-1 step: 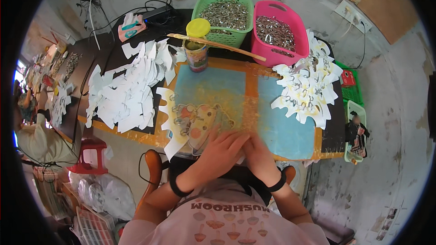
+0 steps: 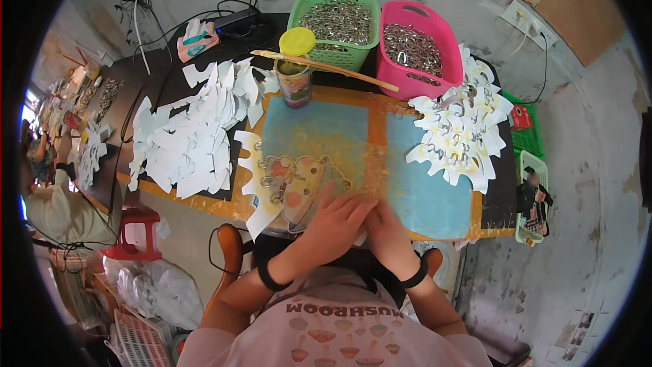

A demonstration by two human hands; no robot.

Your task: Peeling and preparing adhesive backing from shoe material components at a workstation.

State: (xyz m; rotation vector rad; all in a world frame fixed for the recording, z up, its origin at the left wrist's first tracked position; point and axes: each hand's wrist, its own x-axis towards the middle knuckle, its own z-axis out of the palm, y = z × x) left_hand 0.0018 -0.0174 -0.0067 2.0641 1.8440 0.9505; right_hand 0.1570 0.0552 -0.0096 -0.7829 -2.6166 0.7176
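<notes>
Likeliest slip, as I judge it: the left hand (image 2: 333, 228) swings sideways and shoves the flat, clear-edged piece with a yellow-and-pink cartoon figure (image 2: 303, 183) just beside its fingers. That could also knock the small silver metal hooks (image 2: 275, 197) out of line. The white, jagged-edged paper-like strip (image 2: 255, 180) seems to poke past the front edge of the worn orange-brown board (image 2: 377, 122), so a forearm could snag it. If the yellow smears on the pale blue mat (image 2: 428, 190) are tacky, anything dragged there may stick or stain. Further back, a bump could roll the long wooden stick (image 2: 326, 70) that seems to lie across the stained can with a yellow lid (image 2: 296, 88).

Hands: the 2 meet at the fingers over the mat's front part; right hand (image 2: 394, 241) partly blurred. Cannot tell if anything is pinched between them.

Cartoon piece: lies left of centre on the mat, right of the strip, lower end near the left hand. Looks flat, rounded outline, pale yellow body, pink round patches. Chain-like loop on its right side, real or printed unclear. Hooks sit along its left side and the strip.
</notes>
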